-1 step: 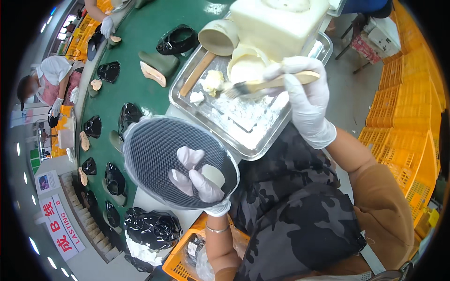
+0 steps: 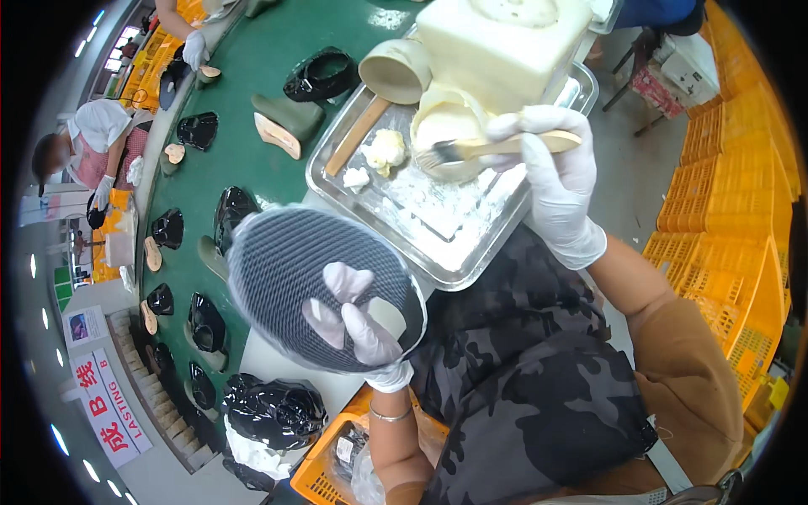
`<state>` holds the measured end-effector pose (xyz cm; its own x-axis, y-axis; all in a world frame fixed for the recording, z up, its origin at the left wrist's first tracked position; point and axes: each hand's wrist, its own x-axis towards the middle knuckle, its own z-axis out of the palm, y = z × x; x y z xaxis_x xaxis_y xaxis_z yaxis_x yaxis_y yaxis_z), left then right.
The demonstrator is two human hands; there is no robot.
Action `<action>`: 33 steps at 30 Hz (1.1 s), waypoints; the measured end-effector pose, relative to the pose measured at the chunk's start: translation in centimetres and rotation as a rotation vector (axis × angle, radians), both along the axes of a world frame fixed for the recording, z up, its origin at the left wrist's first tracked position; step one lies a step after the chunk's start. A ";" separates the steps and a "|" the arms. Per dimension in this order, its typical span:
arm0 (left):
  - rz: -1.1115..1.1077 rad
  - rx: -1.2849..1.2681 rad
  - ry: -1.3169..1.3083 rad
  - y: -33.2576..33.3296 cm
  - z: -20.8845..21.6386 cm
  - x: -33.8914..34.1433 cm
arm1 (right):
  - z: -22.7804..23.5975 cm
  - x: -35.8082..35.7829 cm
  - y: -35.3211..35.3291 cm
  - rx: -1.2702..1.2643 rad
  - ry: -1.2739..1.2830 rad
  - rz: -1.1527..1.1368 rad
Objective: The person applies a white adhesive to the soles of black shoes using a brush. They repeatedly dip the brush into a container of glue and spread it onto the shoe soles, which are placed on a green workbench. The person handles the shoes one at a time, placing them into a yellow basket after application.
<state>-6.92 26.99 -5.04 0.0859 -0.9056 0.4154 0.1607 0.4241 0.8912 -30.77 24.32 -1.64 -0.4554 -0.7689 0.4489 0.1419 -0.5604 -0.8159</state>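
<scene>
My gloved left hand (image 2: 370, 337) grips a dark grey ribbed oval piece (image 2: 290, 273) with a pale rim, its thumb and fingers curled over the textured face. A wooden-handled brush (image 2: 498, 147) is pinched in my gloved right hand (image 2: 562, 181). Its bristles, dark near the handle and whitish at the tips, rest against or just over the near side of a cream-coloured pot (image 2: 421, 108) of white paste. The pot stands in a metal tray (image 2: 459, 257) smeared with white. A yellowish lump (image 2: 385, 151) and a smaller white one lie beside it.
A beige cup (image 2: 396, 74), a wooden stick (image 2: 358, 135) and a large cream container (image 2: 505, 50) are at the tray. Glossy black shoe uppers (image 2: 320, 74) and lasts (image 2: 278, 135) line the green surface. Yellow crates (image 2: 690, 194) stack at right; co-workers stand far left.
The brush has moved slightly right and up, from above the tray to the pot's near side. The dark grey piece has shifted a little right and tilted.
</scene>
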 end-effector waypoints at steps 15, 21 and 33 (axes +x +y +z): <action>0.132 0.284 0.124 1.3 -1.2 -0.9 | -0.5 -5.0 4.4 0.021 0.318 -0.156; 0.035 0.163 0.087 1.8 -1.8 -2.8 | 0.2 3.7 6.7 0.937 -0.543 1.111; 0.122 0.103 -0.732 -5.0 -0.3 2.8 | 5.7 0.2 -2.3 0.668 -0.426 0.814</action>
<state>-4.10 22.02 -5.31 -0.0772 -0.9449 0.3183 -0.5317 0.3090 0.7885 -30.54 22.03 4.11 0.2712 -0.9336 -0.2342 0.6026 0.3545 -0.7150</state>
